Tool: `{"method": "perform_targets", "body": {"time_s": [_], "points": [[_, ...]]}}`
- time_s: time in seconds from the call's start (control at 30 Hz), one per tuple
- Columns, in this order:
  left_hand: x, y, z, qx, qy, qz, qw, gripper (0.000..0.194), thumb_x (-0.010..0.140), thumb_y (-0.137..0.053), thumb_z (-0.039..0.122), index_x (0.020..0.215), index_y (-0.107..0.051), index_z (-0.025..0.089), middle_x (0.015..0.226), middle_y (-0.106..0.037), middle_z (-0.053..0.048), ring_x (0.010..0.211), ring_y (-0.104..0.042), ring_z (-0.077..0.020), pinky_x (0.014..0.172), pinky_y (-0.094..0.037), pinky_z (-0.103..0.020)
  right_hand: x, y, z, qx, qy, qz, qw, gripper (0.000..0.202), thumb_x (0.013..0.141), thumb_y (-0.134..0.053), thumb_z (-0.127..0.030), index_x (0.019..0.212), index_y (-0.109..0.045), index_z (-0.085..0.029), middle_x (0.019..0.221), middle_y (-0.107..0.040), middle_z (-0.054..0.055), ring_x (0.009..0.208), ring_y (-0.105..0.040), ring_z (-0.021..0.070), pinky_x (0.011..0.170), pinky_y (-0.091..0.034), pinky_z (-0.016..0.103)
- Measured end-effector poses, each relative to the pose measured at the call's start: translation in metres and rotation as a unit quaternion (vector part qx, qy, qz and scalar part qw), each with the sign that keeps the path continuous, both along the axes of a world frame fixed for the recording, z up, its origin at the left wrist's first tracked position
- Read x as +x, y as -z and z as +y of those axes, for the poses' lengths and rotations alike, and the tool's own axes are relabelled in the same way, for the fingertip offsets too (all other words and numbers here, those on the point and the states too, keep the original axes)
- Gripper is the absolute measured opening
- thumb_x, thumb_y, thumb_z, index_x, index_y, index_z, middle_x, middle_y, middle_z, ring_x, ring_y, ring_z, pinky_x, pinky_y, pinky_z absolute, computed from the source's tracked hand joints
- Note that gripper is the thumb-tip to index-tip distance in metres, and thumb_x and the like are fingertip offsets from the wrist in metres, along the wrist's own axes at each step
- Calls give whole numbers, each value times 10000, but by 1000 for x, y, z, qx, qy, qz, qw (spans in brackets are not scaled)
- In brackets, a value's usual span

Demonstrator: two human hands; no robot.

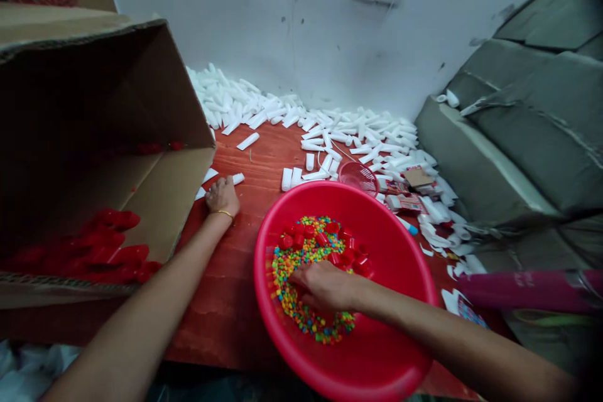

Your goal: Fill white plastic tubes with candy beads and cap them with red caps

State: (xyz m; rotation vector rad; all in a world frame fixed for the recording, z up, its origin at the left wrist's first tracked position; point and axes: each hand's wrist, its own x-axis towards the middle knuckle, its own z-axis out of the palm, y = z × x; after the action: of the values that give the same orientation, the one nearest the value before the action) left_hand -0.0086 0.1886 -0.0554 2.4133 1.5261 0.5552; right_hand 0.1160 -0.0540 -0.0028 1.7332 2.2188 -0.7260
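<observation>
My left hand (pixel 223 196), with a bracelet at the wrist, rests low on the red table with its fingers curled down. A white plastic tube (pixel 238 178) sticks out beside its fingertips, seemingly in its grasp. Inside a large red basin (pixel 405 245), my right hand (pixel 323 286) dips into small multicoloured candies (pixel 311 251). Its fingers are bent and closed, and what they hold is hidden. Short red plastic pieces (pixel 348 257), like small cups or caps, lie on the candies beyond the right hand.
On the left, an open cardboard box (pixel 188 201) on its side holds red plastic pieces (pixel 113 245). White tubes (pixel 264 110) are heaped along the wall. Behind the basin sits a small red sieve (pixel 358 178). Grey-green wrapped bundles (pixel 490 157) are stacked at right, near a magenta cylinder (pixel 532 292).
</observation>
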Motion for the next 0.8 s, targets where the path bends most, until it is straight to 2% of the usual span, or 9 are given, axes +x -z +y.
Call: {"method": "perform_targets", "body": {"time_s": [0.1, 0.17, 0.27, 0.33, 0.4, 0.43, 0.57, 0.67, 0.8], "points": [[-15, -1, -2, 16, 19, -5, 1000, 289, 864, -366, 281, 966, -555, 87, 891, -588, -51, 990, -526, -224, 778, -392, -342, 10, -3, -1, 10, 113, 112, 987, 197, 703, -628, -186, 893, -592, -154, 812, -611, 35, 687, -521, 150, 549, -341, 241], [-22, -8, -10, 13, 13, -5, 1000, 284, 841, -375, 267, 948, -557, 77, 870, -582, -46, 946, -540, -222, 751, -397, -320, 17, -6, -3, -2, 200, 209, 957, 257, 690, -627, -185, 937, -562, -158, 730, -559, 3, 622, -473, 125, 525, -334, 232], [-31, -29, -31, -10, 31, -42, 999, 335, 817, -387, 271, 1068, -521, 93, 914, -592, -64, 873, -569, -218, 710, -419, -300, 23, -13, -11, -47, 309, 393, 865, 297, 677, -625, -227, 936, -491, -167, 617, -443, -49, 520, -382, 89, 463, -294, 211], [-38, -47, -54, -52, 65, -90, 992, 377, 814, -392, 294, 1139, -482, 124, 900, -612, -52, 801, -590, -199, 679, -440, -282, 24, -19, -18, -57, 348, 495, 794, 315, 658, -637, -244, 905, -451, -181, 616, -430, -58, 508, -378, 79, 468, -309, 208], [-46, -68, -83, -119, 146, -137, 973, 374, 814, -412, 317, 1150, -479, 169, 896, -631, -27, 770, -600, -178, 671, -459, -264, 24, -24, -25, -39, 368, 553, 746, 327, 649, -655, -254, 886, -438, -192, 678, -466, -44, 536, -410, 77, 502, -349, 217], [-50, -78, -99, -147, 197, -151, 957, 362, 818, -421, 325, 1148, -485, 193, 928, -633, -19, 787, -601, -170, 680, -467, -257, 23, -27, -28, -16, 372, 564, 737, 330, 652, -662, -257, 891, -444, -194, 707, -475, -39, 552, -419, 77, 515, -360, 220], [-56, -103, -150, -160, 355, -140, 910, 343, 843, -450, 343, 1175, -484, 265, 1106, -589, -19, 938, -570, -171, 782, -467, -280, 16, -31, -39, 144, 362, 517, 762, 290, 718, -629, -258, 966, -492, -196, 708, -471, -38, 563, -412, 80, 509, -355, 215], [-52, -105, -165, -139, 384, -82, 909, 335, 853, -445, 349, 1177, -491, 277, 1031, -608, -34, 891, -580, -196, 787, -469, -346, 9, -33, -45, 244, 331, 425, 806, 279, 758, -579, -217, 1029, -517, -194, 826, -550, 11, 646, -482, 110, 564, -409, 242], [-44, -100, -168, -98, 390, -45, 915, 334, 859, -434, 345, 1180, -490, 274, 967, -608, -48, 829, -584, -210, 745, -472, -366, 6, -37, -50, 319, 243, 333, 853, 331, 788, -527, -129, 1108, -516, -209, 1026, -570, 66, 875, -537, 160, 737, -453, 304]]}}
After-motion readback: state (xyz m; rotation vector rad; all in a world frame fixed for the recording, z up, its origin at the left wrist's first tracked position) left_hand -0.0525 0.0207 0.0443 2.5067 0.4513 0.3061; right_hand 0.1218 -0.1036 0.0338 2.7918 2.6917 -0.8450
